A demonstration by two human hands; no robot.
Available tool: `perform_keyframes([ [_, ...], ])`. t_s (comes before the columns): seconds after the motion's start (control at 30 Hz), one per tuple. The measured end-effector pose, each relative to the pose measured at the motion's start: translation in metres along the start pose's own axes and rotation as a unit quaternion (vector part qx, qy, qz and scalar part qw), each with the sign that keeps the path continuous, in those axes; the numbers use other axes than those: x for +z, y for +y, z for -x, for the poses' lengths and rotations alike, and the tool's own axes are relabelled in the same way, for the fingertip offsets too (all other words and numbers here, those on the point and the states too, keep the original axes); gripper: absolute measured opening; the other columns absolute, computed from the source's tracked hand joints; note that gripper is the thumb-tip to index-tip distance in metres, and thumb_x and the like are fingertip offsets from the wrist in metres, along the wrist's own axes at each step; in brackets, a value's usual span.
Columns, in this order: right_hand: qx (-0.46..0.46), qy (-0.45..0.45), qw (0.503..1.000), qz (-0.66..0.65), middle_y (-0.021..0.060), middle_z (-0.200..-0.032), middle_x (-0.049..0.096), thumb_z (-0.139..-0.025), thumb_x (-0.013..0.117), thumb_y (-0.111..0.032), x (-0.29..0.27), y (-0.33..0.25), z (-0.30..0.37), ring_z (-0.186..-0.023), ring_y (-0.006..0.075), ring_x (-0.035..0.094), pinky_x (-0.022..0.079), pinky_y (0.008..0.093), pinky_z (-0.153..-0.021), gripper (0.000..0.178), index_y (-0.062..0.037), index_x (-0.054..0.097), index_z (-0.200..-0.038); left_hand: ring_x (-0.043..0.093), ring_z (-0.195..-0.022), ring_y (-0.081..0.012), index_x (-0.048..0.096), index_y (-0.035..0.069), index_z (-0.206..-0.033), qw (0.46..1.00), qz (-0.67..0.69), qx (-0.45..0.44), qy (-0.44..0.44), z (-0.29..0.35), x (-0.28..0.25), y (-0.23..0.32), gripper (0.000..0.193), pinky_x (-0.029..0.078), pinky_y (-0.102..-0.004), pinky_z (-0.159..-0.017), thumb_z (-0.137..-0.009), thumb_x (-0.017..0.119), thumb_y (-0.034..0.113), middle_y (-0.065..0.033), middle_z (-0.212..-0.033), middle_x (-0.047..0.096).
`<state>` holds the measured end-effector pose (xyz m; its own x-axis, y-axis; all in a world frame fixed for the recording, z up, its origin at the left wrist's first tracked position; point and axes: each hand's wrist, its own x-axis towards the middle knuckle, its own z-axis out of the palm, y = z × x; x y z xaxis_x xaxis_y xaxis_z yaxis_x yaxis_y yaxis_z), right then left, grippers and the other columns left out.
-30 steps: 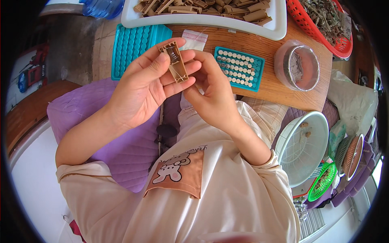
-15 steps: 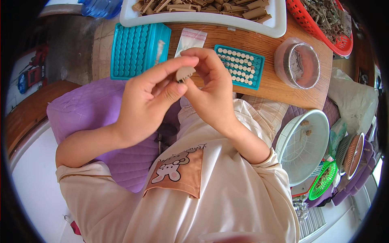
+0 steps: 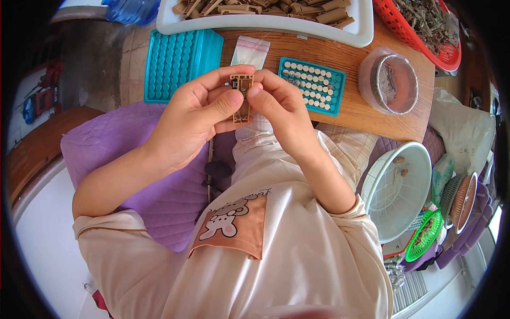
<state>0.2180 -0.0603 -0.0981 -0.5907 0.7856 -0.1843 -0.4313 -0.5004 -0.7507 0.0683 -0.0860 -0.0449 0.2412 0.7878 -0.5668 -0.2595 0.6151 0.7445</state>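
Between my hands, above the table's near edge, is a brown plastic housing half (image 3: 241,114), long and narrow, its hollow inner side facing up. My left hand (image 3: 199,106) grips it from the left, thumb along the rim and fingers beneath. My right hand (image 3: 281,103) pinches at its right edge, thumb and forefinger pressed near a small part inside. What that small part is, I cannot make out. Just beyond my right hand lies a teal tray (image 3: 333,101) with rows of small white round pieces.
A white bin (image 3: 276,22) of similar brown housings stands at the back. Left of it sits a ridged teal tray (image 3: 208,45), beside a small plastic bag (image 3: 249,51). A clear round tub (image 3: 366,80) and a red basket (image 3: 406,32) are on the right. Below stands a pale basin (image 3: 398,202).
The brown housing has turned from end-on to lengthwise, its hollow side now showing. Both hands have shifted with it, and my right thumb has moved onto its edge.
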Motion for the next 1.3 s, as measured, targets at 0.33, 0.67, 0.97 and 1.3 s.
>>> perform_keyframes([
  [0.33,-0.017,0.123,0.941,0.314,0.0029,-0.075,0.058,-0.083,0.051,-0.008,-0.056,-0.008,0.012,-0.067,0.0077,0.052,0.043,0.0212,-0.06,0.016,0.0001,0.056,-0.095,0.056,-0.093,-0.015,0.037,0.004,-0.123,0.999,-0.031,-0.033,0.012,0.001,-0.001,0.007,0.044,0.047,-0.0268,-0.08,-0.086,0.051,0.022,-0.0076,-0.109,0.053],
  [0.67,-0.121,0.245,0.701,0.658,0.0114,-0.078,0.057,-0.075,0.058,-0.006,-0.132,-0.003,0.037,-0.063,0.0239,0.056,0.045,0.0303,-0.059,0.013,-0.0019,0.059,-0.087,0.056,-0.092,-0.0145,0.04,0.006,-0.12,0.996,-0.063,-0.06,-0.032,0.003,0.001,0.007,0.038,0.047,-0.0256,-0.077,-0.087,0.049,0.02,-0.0086,-0.107,0.054],
  [0.97,-0.151,0.247,0.63,0.721,0.0088,-0.085,0.055,-0.074,0.059,-0.008,-0.131,0.011,0.028,-0.075,0.0261,0.055,0.045,0.0335,-0.064,0.01,-0.0042,0.06,-0.083,0.056,-0.091,-0.0146,0.041,0.005,-0.119,0.993,-0.071,-0.089,-0.044,0.003,0.001,0.007,0.035,0.047,-0.0264,-0.078,-0.087,0.048,0.019,-0.0085,-0.106,0.054],
  [1.3,-0.355,0.273,0.738,0.504,0.0088,-0.087,0.053,-0.062,0.065,0.004,-0.04,0.005,0.035,-0.076,0.02,0.055,0.046,0.0275,-0.063,0.019,-0.0034,0.06,-0.079,0.057,-0.092,-0.0153,0.039,0.003,-0.12,0.995,-0.069,-0.058,-0.052,0.003,0.001,0.003,0.04,0.046,-0.0252,-0.078,-0.084,0.053,0.013,-0.009,-0.104,0.055],
])
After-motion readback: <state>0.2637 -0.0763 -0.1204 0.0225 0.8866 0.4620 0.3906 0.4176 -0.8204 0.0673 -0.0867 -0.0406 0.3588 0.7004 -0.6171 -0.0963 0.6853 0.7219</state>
